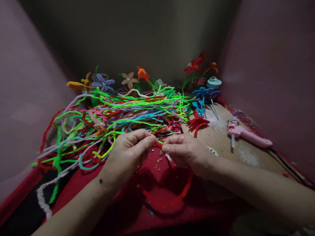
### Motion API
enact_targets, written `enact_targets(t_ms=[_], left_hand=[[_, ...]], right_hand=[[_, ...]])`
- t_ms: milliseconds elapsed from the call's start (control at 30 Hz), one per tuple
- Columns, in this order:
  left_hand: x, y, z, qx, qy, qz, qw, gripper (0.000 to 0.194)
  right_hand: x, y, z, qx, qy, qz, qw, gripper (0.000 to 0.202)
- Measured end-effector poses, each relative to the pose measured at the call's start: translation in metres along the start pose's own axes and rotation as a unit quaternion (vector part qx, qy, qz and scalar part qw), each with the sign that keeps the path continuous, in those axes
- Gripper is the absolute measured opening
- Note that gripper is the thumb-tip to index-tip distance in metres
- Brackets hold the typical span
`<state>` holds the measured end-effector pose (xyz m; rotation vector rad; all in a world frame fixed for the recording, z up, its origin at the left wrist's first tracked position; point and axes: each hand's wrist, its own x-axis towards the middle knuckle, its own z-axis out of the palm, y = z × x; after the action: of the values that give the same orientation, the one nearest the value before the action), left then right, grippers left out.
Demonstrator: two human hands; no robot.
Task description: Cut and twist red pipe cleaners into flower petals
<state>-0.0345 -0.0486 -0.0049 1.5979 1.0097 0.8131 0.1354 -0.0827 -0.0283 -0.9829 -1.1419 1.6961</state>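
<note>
Both hands meet at the middle of the red cloth, pinching a red pipe cleaner [186,189] between their fingertips. My left hand [128,152] is closed, thumb against the fingers, on the left part of it. Close beside it, my right hand [188,150] grips the same strand with thumb and forefinger. A short bit of green shows between the fingertips; what it belongs to is partly hidden. Below the hands the red strand hangs in a wide, blurred curve. Just behind the left hand lies a big pile of loose pipe cleaners [137,106] in green, pink, lilac, red and blue.
Finished pipe-cleaner flowers, among them a lilac one [103,83] and an orange one [143,74], stand along the back. At right, a pink glue gun [254,137] lies on a cardboard sheet [223,131], near red bent pieces [198,123]. Pink walls enclose both sides.
</note>
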Motion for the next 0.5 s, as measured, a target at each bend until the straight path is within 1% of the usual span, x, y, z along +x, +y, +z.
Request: enact_targets(t_ms=[33,67,133,200,300,367,433,500], left_hand=[[-0.001,0.002,0.002,-0.079,-0.014,-0.059,0.995,0.023],[-0.001,0.003,0.003,-0.141,-0.026,-0.097,0.985,0.025],[0.0,0.004,0.004,-0.206,-0.032,-0.128,0.97,0.029],[0.003,0.002,0.003,-0.227,-0.026,-0.135,0.964,0.03],[0.007,0.0,-0.001,-0.25,-0.019,-0.137,0.958,0.028],[0.009,-0.001,-0.003,-0.262,-0.011,-0.146,0.954,0.025],[0.01,0.0,-0.006,-0.265,0.011,-0.15,0.952,0.024],[0.012,0.001,-0.009,-0.261,0.044,-0.134,0.955,0.022]], right_hand=[[-0.002,-0.001,0.002,-0.05,0.018,-0.039,0.998,0.017],[-0.003,-0.001,0.004,-0.089,0.029,-0.071,0.993,0.019],[-0.003,0.0,0.005,-0.131,0.036,-0.101,0.986,0.022],[-0.002,0.002,0.004,-0.116,0.021,-0.082,0.99,0.023],[0.001,0.006,0.001,-0.041,-0.026,-0.031,0.998,0.024],[0.003,0.008,-0.002,0.013,-0.056,-0.007,0.998,0.024],[0.005,0.01,-0.003,0.05,-0.07,0.009,0.996,0.023],[0.006,0.012,-0.004,0.07,-0.076,0.03,0.994,0.022]])
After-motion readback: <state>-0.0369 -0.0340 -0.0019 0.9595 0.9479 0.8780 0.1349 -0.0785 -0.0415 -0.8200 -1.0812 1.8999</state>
